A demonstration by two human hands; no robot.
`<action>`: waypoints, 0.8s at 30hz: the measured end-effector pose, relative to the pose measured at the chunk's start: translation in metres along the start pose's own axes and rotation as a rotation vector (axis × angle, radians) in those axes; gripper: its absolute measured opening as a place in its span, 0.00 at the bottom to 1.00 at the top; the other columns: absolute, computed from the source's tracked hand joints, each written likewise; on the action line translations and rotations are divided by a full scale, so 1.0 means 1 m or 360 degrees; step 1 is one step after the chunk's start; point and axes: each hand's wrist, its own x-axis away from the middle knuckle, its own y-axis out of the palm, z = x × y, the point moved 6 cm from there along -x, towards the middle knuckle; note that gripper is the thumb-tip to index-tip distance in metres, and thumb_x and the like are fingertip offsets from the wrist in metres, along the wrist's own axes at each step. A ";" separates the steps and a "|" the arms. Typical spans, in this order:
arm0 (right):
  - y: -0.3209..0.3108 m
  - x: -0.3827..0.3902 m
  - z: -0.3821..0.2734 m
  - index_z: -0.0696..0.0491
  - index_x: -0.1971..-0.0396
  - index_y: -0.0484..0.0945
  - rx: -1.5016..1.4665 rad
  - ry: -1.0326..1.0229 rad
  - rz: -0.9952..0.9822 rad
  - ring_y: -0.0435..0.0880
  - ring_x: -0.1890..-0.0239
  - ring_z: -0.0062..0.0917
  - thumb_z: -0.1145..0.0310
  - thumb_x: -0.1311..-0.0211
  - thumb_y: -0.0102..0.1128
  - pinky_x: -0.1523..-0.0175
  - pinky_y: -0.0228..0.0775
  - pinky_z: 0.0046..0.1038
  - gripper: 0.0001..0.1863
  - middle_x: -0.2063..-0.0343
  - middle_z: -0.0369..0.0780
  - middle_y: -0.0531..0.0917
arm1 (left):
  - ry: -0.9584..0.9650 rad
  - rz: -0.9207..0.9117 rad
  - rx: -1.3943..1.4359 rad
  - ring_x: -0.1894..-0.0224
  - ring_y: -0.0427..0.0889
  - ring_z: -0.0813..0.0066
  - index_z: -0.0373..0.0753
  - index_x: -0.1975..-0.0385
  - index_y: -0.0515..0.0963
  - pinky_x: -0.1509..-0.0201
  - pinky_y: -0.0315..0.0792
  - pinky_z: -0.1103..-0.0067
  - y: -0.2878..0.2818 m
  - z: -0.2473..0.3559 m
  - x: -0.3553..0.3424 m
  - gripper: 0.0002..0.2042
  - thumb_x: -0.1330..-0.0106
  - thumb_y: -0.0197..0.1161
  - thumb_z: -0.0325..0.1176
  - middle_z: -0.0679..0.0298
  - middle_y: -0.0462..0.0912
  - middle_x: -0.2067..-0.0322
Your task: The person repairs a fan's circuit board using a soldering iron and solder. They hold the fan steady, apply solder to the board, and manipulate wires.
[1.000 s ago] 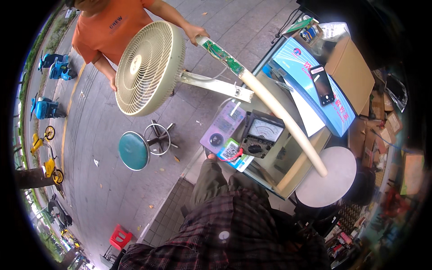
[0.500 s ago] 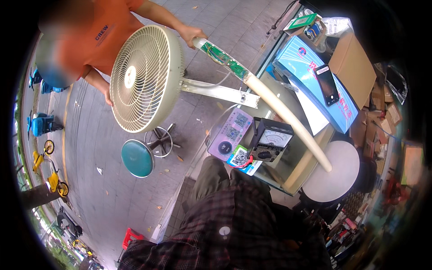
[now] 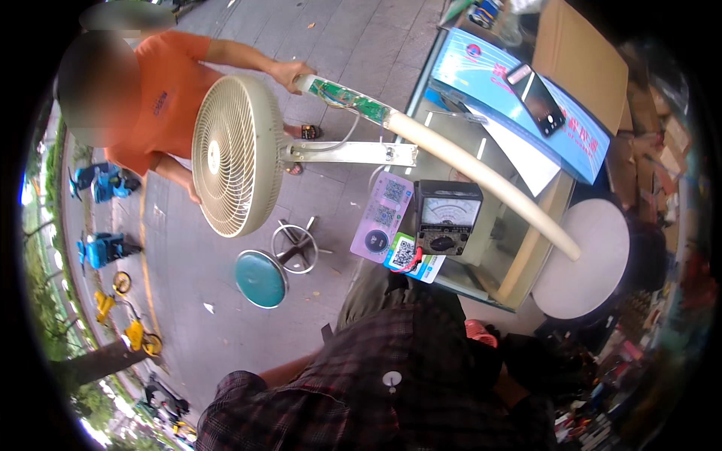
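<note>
My left forearm (image 3: 289, 370) shows beside the plaid shirt, but the hand itself is hidden behind my body. On the right, a dim patch of skin (image 3: 510, 387) shows in shadow, with no fingers visible. Ahead, a co-worker's hands hold a cream pedestal fan: one is at the fan head (image 3: 233, 154), the other at the top of its pole (image 3: 489, 169). An open section there bares a green circuit board (image 3: 350, 103). The pole slants across a glass counter to a round pale base (image 3: 594, 282). Nearest my waist, an analog multimeter (image 3: 448, 214) sits on the counter.
A purple code card (image 3: 383, 214) and a green-and-blue one (image 3: 410, 255) lie by the multimeter. A phone (image 3: 535, 98) rests on a blue box (image 3: 481, 64), beside an open cardboard box (image 3: 583, 56). A teal stool (image 3: 261, 279) stands left, with parked bikes beyond.
My view has shifted, so the stool and bikes appear lower and further right. My left forearm has come into sight. The co-worker still holds the fan, its head seen more from the side.
</note>
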 end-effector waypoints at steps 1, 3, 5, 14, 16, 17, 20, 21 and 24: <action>0.003 -0.005 0.007 0.48 0.45 0.79 0.0013 -0.0047 0.0007 0.85 0.56 0.45 0.48 0.30 0.51 0.51 0.76 0.42 0.24 0.58 0.48 0.86 | 0.0189 0.0034 -0.0269 0.51 0.82 0.57 0.35 0.52 0.78 0.45 0.74 0.65 -0.007 0.012 -0.001 0.12 0.27 0.59 0.36 0.48 0.82 0.60; -0.001 -0.008 0.011 0.48 0.44 0.79 0.0045 -0.0138 0.0064 0.85 0.56 0.45 0.48 0.30 0.51 0.52 0.76 0.42 0.24 0.58 0.48 0.86 | 0.0651 0.0183 -0.0928 0.50 0.82 0.58 0.35 0.52 0.78 0.44 0.74 0.65 -0.027 0.049 -0.009 0.12 0.27 0.59 0.36 0.48 0.82 0.60; -0.006 -0.009 0.011 0.49 0.40 0.75 -0.0114 -0.0308 0.0184 0.86 0.56 0.45 0.54 0.33 0.56 0.54 0.76 0.43 0.24 0.58 0.50 0.85 | 0.0404 0.0105 -0.0305 0.50 0.82 0.56 0.36 0.47 0.76 0.45 0.75 0.66 -0.059 0.088 -0.052 0.14 0.25 0.57 0.37 0.48 0.80 0.55; -0.098 0.055 -0.004 0.52 0.58 0.83 -0.0509 -0.0718 0.0879 0.80 0.47 0.46 0.75 0.48 0.66 0.43 0.72 0.40 0.14 0.56 0.47 0.83 | 0.1545 0.0620 -0.0137 0.51 0.75 0.63 0.32 0.49 0.72 0.51 0.74 0.73 -0.025 0.356 0.030 0.11 0.25 0.55 0.31 0.54 0.72 0.51; -0.132 0.088 -0.042 0.52 0.63 0.83 -0.0462 -0.0885 0.0922 0.80 0.54 0.43 0.75 0.49 0.64 0.48 0.72 0.39 0.11 0.65 0.45 0.82 | 0.1592 0.0597 -0.0251 0.53 0.74 0.63 0.32 0.52 0.72 0.52 0.73 0.73 -0.021 0.353 0.048 0.09 0.26 0.56 0.29 0.54 0.71 0.52; -0.146 0.103 -0.056 0.52 0.64 0.83 -0.0378 -0.0939 0.0905 0.80 0.56 0.42 0.75 0.50 0.65 0.50 0.72 0.37 0.10 0.66 0.45 0.82 | 0.1650 0.0507 -0.0279 0.54 0.73 0.63 0.32 0.54 0.71 0.51 0.72 0.73 -0.016 0.357 0.060 0.08 0.27 0.57 0.28 0.55 0.71 0.54; -0.200 0.155 -0.106 0.52 0.63 0.83 -0.0360 -0.1188 0.0923 0.80 0.62 0.40 0.75 0.52 0.66 0.55 0.72 0.35 0.13 0.69 0.43 0.81 | 0.1757 0.0409 -0.0351 0.54 0.73 0.59 0.33 0.55 0.71 0.47 0.69 0.70 -0.010 0.350 0.077 0.08 0.29 0.58 0.27 0.53 0.71 0.56; -0.214 0.172 -0.122 0.52 0.62 0.83 -0.0380 -0.1283 0.0913 0.80 0.65 0.40 0.74 0.52 0.67 0.58 0.73 0.34 0.14 0.70 0.42 0.80 | 0.1727 0.0405 -0.0357 0.54 0.73 0.58 0.32 0.55 0.71 0.47 0.69 0.69 -0.009 0.343 0.078 0.08 0.29 0.58 0.27 0.53 0.71 0.56; -0.247 0.206 -0.153 0.53 0.57 0.82 -0.0665 -0.1627 0.1061 0.80 0.69 0.39 0.70 0.50 0.68 0.64 0.73 0.33 0.17 0.72 0.42 0.80 | 0.1610 0.0432 -0.0347 0.53 0.74 0.56 0.32 0.55 0.72 0.46 0.70 0.67 -0.010 0.309 0.069 0.08 0.30 0.59 0.26 0.51 0.72 0.56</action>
